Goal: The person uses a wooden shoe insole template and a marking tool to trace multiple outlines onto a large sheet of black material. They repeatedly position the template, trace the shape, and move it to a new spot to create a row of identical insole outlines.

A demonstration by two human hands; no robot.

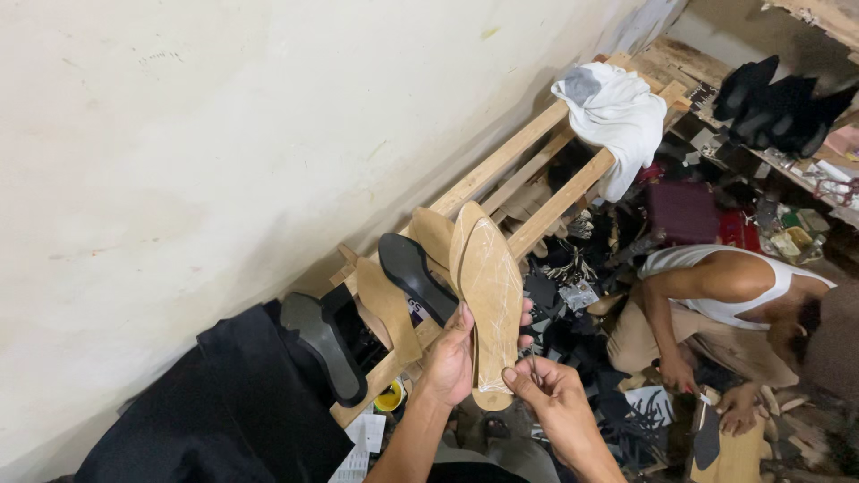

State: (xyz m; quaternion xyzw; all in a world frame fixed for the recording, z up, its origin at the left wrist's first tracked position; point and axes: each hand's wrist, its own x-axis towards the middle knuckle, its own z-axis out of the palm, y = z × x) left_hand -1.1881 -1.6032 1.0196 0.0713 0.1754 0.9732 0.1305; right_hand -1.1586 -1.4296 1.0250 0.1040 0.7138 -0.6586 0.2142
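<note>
Tan insole (490, 295): gripped upright in left hand (450, 358), above wooden rack (528, 152). Right hand (550, 386): fingers pinched on thin metal tool (534, 365) beside the insole's heel end.

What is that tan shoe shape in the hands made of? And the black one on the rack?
The tan insole looks like stiff fibreboard or leatherboard: matte, flat, with pale scratch lines. The black sole looks like rubber or plastic: smooth, slightly shiny. The rack is bare wood.

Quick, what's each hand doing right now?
Left hand: closed on tan shoe-shaped insole board.
Right hand: pinching thin metal tool beside the insole.
</note>
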